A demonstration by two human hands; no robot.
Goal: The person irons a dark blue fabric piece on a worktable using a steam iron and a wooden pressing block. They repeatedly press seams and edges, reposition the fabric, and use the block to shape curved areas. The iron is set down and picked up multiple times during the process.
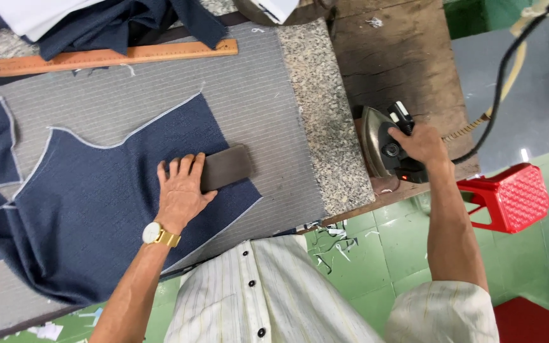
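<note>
Striped shirt (268, 298) below, left hand (180, 189) lies spread, pressing block (225, 167) flat on blue cloth (115, 203); right hand (422, 145), closed around iron (386, 151) handle, should lift it straight, I think.

I'm looking down into a tailoring workshop. The grey striped pressing table (255, 89) carries a cut navy fabric panel (96, 203); a wooden ruler (115, 57) lies at its far edge, a heavy electric iron (382, 149) rests just right of it, and thread scraps (335, 244) litter the green floor below.
</note>
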